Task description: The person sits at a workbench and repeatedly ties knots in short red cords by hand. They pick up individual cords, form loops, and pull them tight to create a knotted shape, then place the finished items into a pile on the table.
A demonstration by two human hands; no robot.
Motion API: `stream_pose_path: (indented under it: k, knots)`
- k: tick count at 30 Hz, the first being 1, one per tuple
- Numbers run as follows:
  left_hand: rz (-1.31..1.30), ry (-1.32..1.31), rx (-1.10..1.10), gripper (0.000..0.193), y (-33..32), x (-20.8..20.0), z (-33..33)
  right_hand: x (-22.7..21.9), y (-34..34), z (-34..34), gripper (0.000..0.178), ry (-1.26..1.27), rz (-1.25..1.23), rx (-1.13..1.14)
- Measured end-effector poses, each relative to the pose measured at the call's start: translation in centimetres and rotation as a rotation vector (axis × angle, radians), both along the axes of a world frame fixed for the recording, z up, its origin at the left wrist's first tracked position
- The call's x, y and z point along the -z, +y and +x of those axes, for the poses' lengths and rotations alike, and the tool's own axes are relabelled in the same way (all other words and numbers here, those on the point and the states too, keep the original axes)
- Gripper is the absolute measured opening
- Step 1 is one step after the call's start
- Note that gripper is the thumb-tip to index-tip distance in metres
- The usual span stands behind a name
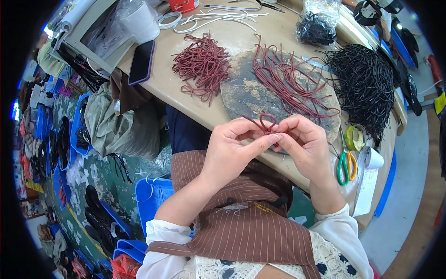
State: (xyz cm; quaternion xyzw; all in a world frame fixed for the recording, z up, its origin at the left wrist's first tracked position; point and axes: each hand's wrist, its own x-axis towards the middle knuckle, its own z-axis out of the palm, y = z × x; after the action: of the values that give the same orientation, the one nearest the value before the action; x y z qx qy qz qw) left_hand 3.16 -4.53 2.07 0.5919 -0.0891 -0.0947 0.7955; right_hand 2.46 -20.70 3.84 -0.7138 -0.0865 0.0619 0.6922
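best way w/ this bit, imo: pinch the maroon cord (268,132) right at the crossing, so the small loop can't slip while the ends get worked. l hand (231,149) prob does better as the steady clamp, w/ r hand (307,145) doing the finer feeding & pulling. draw the ends evenly, a bit at a time; one hard tug could prob shrink the loop or skew it. thin, bendy cord like this likely twists easily, so worth checking that it lies flat b4 snugging up. thumbs close together = good control, but they do hide the crossing, so tilting it up a little for a look would help.

where it is: cord's btwn the two hands, at the near edge of the round board (238,95), held up in the fingertips, loop standing above the thumbs. l hand is closed in a pinch on it from the left; r hand pinches from the right, thumbtips abt meeting. can't tell exactly what the curled fingers behind do.

rel. to the board: long maroon cords (265,78) lie on top; maroon pile (200,67) sits just left; black strand heap (364,88) is to the right; scissors (343,168) lie off its near right side, apart from r hand.
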Motion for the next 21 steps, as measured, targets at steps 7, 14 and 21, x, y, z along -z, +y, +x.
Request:
stream_pose_path:
  k: [7, 14, 21]
  knots:
    - [-0.059, -0.14, -0.079, 0.01, -0.5, 0.6, -0.5, 0.0, -0.6, -0.1, 0.01, 0.151, 0.226, -0.099]
    - [-0.084, 0.043, -0.083, 0.014, -0.6, 2.0, -0.5, 1.0, -1.5, 1.8, 0.01, 0.257, 0.113, -0.163]
    - [0.031, 0.503, 0.663, 0.025, 2.5, -2.9, 2.6, -3.9, -2.9, 4.3, 0.008, 0.197, -0.356, -0.495]
